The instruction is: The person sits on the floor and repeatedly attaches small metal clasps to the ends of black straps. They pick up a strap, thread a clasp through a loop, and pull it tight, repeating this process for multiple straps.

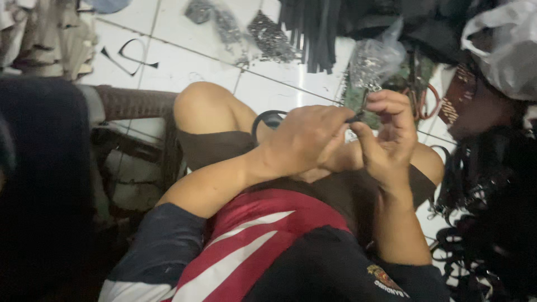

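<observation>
Pinched between the fingertips of the left hand [305, 140] and right hand [386, 140], a thin black strap [267, 118] is held raised above the lap, presumably for close handling.

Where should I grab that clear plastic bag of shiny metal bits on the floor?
Probably by the twisted neck at the top of the clear bag, coming from above. It bulges low with small metal pieces, and the plastic gathers to a point up there, so fingers could likely pinch it without spilling. It lies just past the right hand.
</observation>
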